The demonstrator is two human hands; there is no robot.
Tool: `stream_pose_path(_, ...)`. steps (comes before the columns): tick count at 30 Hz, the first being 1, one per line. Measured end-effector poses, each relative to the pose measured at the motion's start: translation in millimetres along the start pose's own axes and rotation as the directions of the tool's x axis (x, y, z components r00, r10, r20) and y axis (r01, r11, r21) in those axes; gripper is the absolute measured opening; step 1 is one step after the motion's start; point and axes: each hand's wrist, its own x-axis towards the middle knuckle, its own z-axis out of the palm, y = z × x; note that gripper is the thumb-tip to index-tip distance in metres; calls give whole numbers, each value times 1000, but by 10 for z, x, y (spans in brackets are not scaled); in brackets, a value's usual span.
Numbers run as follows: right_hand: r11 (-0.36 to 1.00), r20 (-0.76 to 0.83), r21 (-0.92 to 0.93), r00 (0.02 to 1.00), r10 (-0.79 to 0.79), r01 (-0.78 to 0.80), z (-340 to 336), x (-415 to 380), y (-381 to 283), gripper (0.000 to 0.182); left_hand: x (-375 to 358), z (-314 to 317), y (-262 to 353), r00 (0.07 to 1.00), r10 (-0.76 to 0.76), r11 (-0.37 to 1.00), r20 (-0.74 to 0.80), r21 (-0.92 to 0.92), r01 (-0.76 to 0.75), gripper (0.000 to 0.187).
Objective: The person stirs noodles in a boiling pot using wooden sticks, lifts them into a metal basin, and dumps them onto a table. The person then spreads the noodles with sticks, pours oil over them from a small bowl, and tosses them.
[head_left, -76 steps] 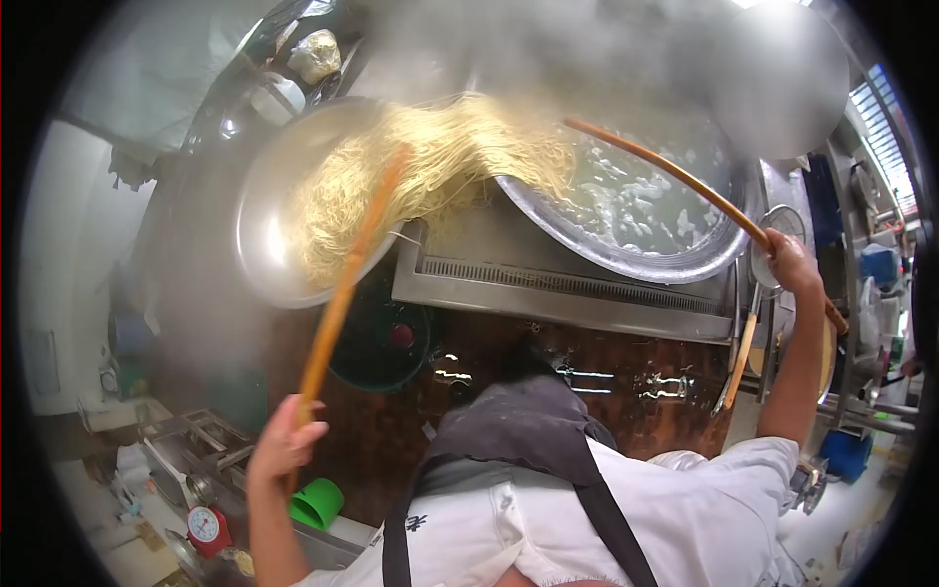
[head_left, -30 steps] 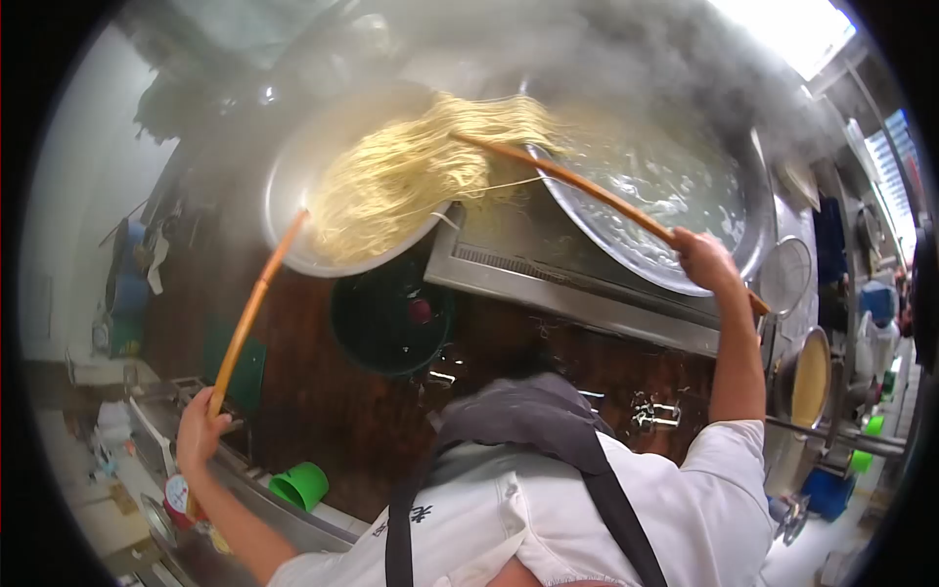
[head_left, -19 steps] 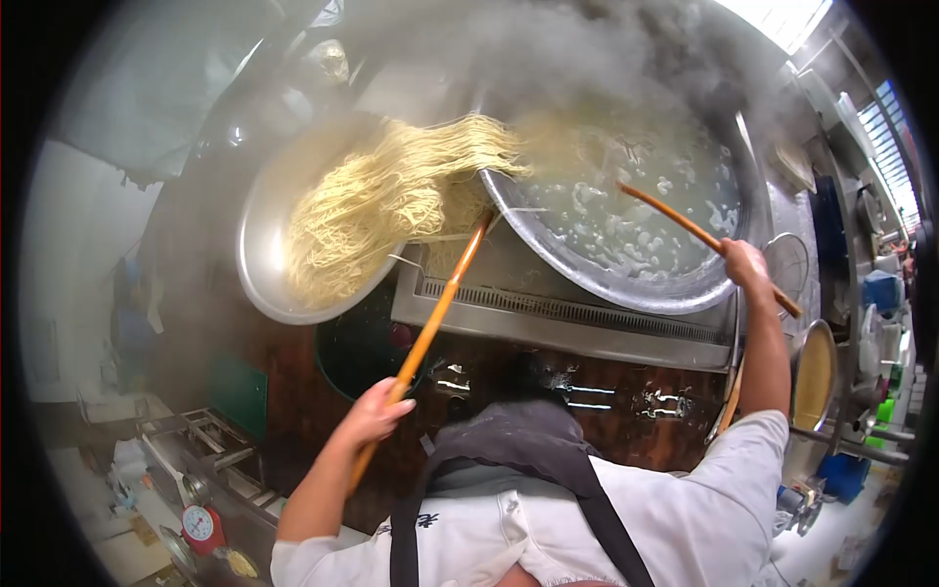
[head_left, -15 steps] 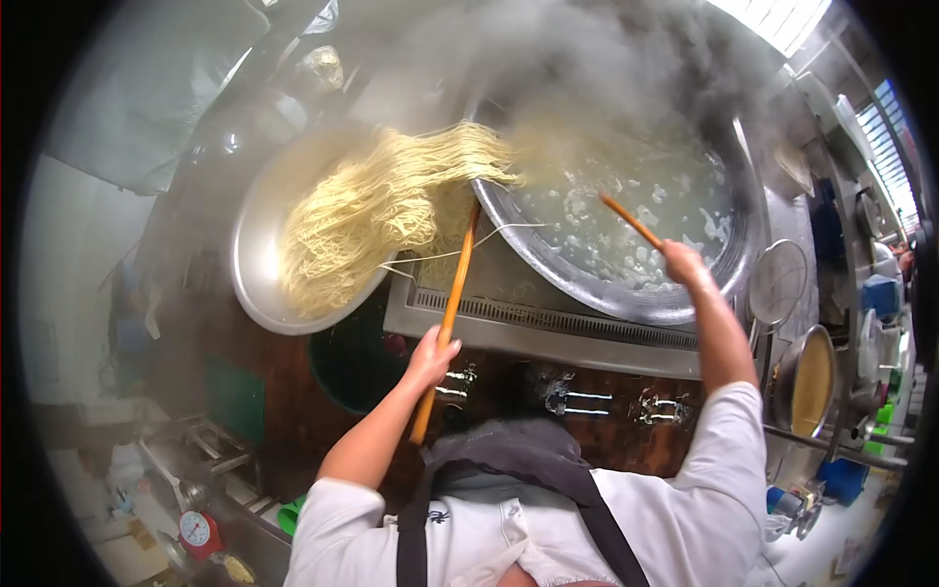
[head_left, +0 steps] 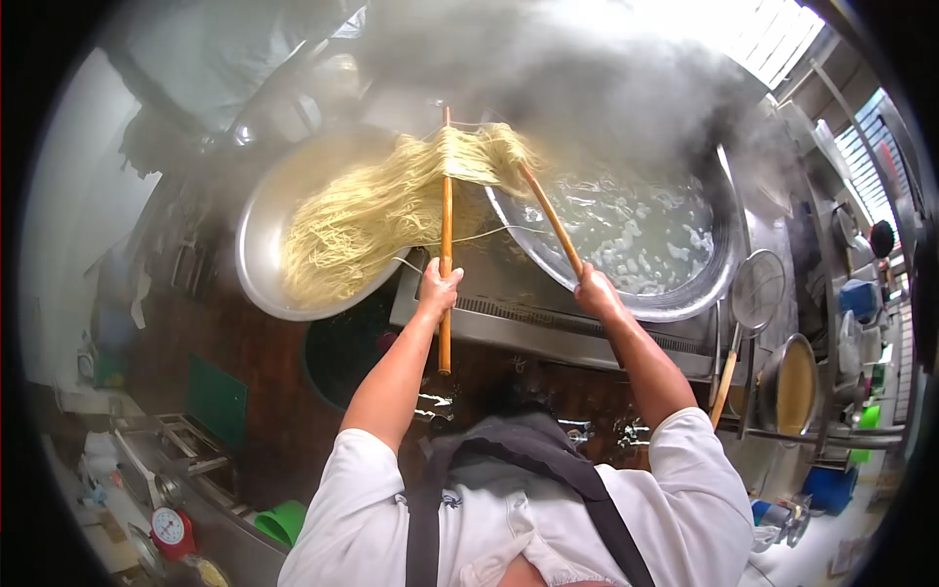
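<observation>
My left hand [head_left: 439, 288] is closed around a long wooden stick [head_left: 447, 220], which points away from me under a thick hank of yellow noodles [head_left: 362, 220]. My right hand [head_left: 597, 291] grips a second wooden stick [head_left: 554, 220], its far end in the noodles by the pot's left rim. The noodles stretch from a wide metal bowl [head_left: 256, 279] on the left across to the big round pot [head_left: 675, 308]. Cloudy, bubbling water [head_left: 631, 235] fills the pot. One loose strand hangs between bowl and pot. Steam blurs the far side of both vessels.
A wire strainer [head_left: 758, 291] with a wooden handle hangs right of the pot, near a deep round pan [head_left: 794, 386]. The steel stove edge [head_left: 548, 330] runs in front of me. At lower left stand a red dial scale [head_left: 172, 531] and a green container [head_left: 281, 523].
My right hand has moved left, bringing its stick from over the water to the noodles. My left hand has moved forward, and its stick now lifts the noodles higher near the rim.
</observation>
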Motion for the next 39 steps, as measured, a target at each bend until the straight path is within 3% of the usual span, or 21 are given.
stream_pose_path(3, 998, -23, 19, 998, -66, 66, -157, -230, -659, 23, -167, -258, 181, 999, 36, 999, -28, 41, -34, 28)
stream_pose_path(10, 982, 52, 52, 981, -186, 184, -93, -376, -1974, 20, -585, -1257, 444, 997, 13, 978, -80, -209, -29, 28)
stream_pose_path(11, 987, 122, 47, 980, -159, 154, -120, -400, -2234, 20, -659, -1413, 469, 996, 5, 975, -92, -221, -25, 28)
stream_pose_path(15, 971, 178, -35, 958, -226, 236, 45, -474, -3047, 22, -927, -2024, 465, 975, -39, 999, -218, -27, 34, 22)
stream_pose_path(17, 931, 164, -48, 922, -350, 362, 367, -346, -2887, 20, -1153, -2339, 319, 961, -76, 976, -267, 179, 127, 23)
stream_pose_path(18, 927, 207, -136, 925, -319, 350, 443, -301, -2716, 20, -1216, -2691, 36, 949, -68, 831, -308, 509, 225, 35)
stream_pose_path(19, 913, 248, -224, 926, -284, 340, 423, -264, -2460, 20, -1449, -2979, 29, 960, -125, 694, -252, 669, 266, 42)
stream_pose_path(21, 937, 245, -180, 936, -251, 299, -13, -251, -1865, 21, -1941, -3941, -374, 978, 194, 532, -76, 846, -40, 50)
stream_pose_path(22, 876, 225, -344, 935, -273, 338, -227, -174, -1459, 25, -2357, -3777, 583, 967, -150, 496, -208, 830, 255, 49)
stream_pose_path(23, 933, 214, -264, 958, -191, 245, -535, -193, -1105, 25, -2675, -4020, 901, 975, -129, 462, -180, 859, 220, 45)
stream_pose_path(24, 906, 119, -319, 960, -254, 279, -862, -300, -745, 29, -2960, -4391, 1079, 979, -162, 508, -127, 840, 193, 42)
stream_pose_path(25, 933, 115, -255, 966, -232, 254, -1298, -488, -513, 25, -3251, -4032, 1811, 911, -302, 415, -279, 822, 390, 44)
stream_pose_path(26, 978, 146, -149, 975, 169, -148, -1612, -537, -278, 25, -3500, -4021, 2075, 931, -232, 386, -282, 852, 354, 46)
stream_pose_path(27, 977, 51, -209, 997, 51, -39, -1753, -560, 307, 24, -3673, -3996, 2153, 947, -159, 355, -280, 878, 319, 48)
stream_pose_path(28, 944, 89, -304, 982, 165, -131, -2161, -740, 246, 32, -3664, -3821, 2162, 954, -100, 398, -284, 867, 300, 49)
stream_pose_path(30, 878, -40, -460, 991, 128, -132, -2480, -804, 922, 27, -3613, -3202, 2176, 954, 21, 477, -300, 841, 254, 53)
stream_pose_path(31, 848, -90, -500, 984, 151, -176, -2604, -771, 1170, 24, -3406, -2961, 2048, 987, -44, 534, -156, 831, 155, 54)
stream_pose_path(32, 804, -88, -558, 978, 187, -204, -2728, -683, 1351, 22, -3181, -2579, 2025, 945, -307, 730, -113, 609, 310, 49)
stream_pose_path(33, 756, -89, -612, 970, 227, -233, -2803, -573, 1486, 20, -2953, -2197, 2003, 835, -547, 768, -61, 360, 530, 45)
stream_pose_path(36, 797, -49, -574, 979, 198, -190, -2641, -134, 1959, 19, -2415, -1515, 1352, 711, -668, 744, 219, 163, 649, 35)
stream_pose_path(39, 856, 14, -514, 996, 83, -64, -1954, 335, 2137, 23, -1867, -763, 612, 759, -617, 784, 208, 242, 571, 26)
